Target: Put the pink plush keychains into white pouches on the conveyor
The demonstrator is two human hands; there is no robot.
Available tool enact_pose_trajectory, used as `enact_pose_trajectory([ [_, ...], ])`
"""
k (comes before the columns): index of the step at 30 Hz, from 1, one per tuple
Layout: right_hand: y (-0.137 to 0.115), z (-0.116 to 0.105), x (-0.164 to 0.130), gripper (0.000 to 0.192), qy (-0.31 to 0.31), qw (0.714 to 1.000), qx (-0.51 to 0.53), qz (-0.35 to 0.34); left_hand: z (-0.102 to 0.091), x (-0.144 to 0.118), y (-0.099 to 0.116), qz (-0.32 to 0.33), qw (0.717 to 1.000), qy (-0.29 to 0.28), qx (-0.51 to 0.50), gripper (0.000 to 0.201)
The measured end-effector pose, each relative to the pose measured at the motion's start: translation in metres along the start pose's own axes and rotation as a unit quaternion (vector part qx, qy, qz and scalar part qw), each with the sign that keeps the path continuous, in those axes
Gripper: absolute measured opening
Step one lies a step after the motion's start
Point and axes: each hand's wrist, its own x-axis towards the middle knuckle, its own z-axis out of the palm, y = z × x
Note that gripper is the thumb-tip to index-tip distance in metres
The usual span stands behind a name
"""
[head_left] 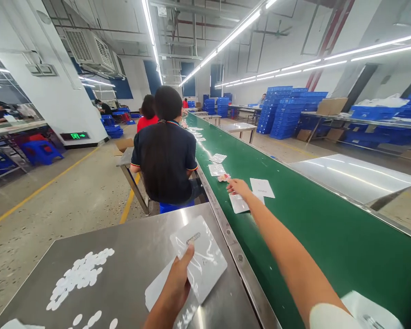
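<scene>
- Work at this station looks to be at an in-between stage, judged from how things lie: one clear plastic pouch [198, 260] is in hand over the steel table [123, 256], and more flat white packets [262, 187] lie on the green conveyor belt [329, 237], not yet picked up.
- Left hand [176, 285] grips the clear plastic pouch at its near edge, thumb pressed on top and the other fingers hidden beneath; the pouch lies flat over the table, just inside the belt's steel rail.
- Right hand [238, 186] reaches far out over the belt, arm stretched. Its fingers seem partly curled, with a small pinkish item [223, 177] at the fingertips; whether they pinch it or only touch it I cannot tell at this distance.
- A white packet [239, 203] lies on the belt under the right wrist, touching or just below it, and the next one sits just beside the hand on its far side.
- A heap of small white discs [80, 276] lies on the table to the left of the held pouch, well apart from both hands.
- A person in a dark shirt [166, 157] sits ahead at the same belt, back turned.
</scene>
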Motion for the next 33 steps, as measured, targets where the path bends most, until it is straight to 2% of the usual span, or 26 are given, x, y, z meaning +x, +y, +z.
enact_pose_trajectory([
  [3,0.002,-0.011,0.061,0.030,0.045,0.996,-0.034,0.062,-0.018,0.010,-0.010,-0.014,1.000,0.025,0.005,0.054],
  [5,0.007,-0.009,0.083,0.030,0.050,0.994,-0.052,0.083,-0.031,0.021,-0.021,0.011,0.996,0.070,0.053,0.052],
  [7,0.010,-0.003,0.093,0.030,0.049,0.993,-0.064,0.082,-0.039,0.031,-0.029,0.044,0.988,0.094,0.110,0.046],
  [9,0.008,0.003,0.092,0.030,0.049,0.994,-0.075,0.059,-0.041,0.036,-0.031,0.060,0.988,0.055,0.131,0.046],
  [11,0.001,0.008,0.083,0.027,0.047,0.995,-0.085,0.018,-0.035,0.035,-0.030,0.073,0.989,-0.025,0.130,0.052],
  [13,-0.011,0.012,0.062,0.021,0.036,0.994,-0.092,-0.034,-0.024,0.029,-0.025,0.096,0.980,-0.090,0.149,0.054],
  [15,-0.023,0.015,0.028,0.020,0.014,0.992,-0.094,-0.084,-0.012,0.019,-0.020,0.126,0.969,-0.113,0.183,0.051],
  [20,-0.037,0.004,-0.102,0.035,-0.102,0.967,0.008,-0.233,0.008,-0.002,-0.018,0.206,0.932,-0.112,0.277,0.031],
  [23,-0.030,-0.013,-0.175,0.035,-0.127,0.956,0.033,-0.264,0.013,-0.012,-0.029,0.240,0.906,-0.101,0.334,0.023],
  [25,-0.023,-0.023,-0.210,0.033,-0.116,0.953,-0.035,-0.278,0.015,-0.019,-0.038,0.247,0.896,-0.111,0.352,0.022],
  [27,-0.016,-0.031,-0.235,0.030,-0.103,0.938,-0.131,-0.304,0.017,-0.027,-0.046,0.251,0.893,-0.131,0.351,0.024],
  [31,-0.005,-0.038,-0.265,0.015,-0.105,0.910,-0.256,-0.309,0.025,-0.043,-0.057,0.233,0.888,-0.227,0.325,0.035],
  [33,0.001,-0.038,-0.275,0.016,-0.103,0.889,-0.304,-0.327,0.029,-0.050,-0.060,0.219,0.884,-0.261,0.320,0.041],
])
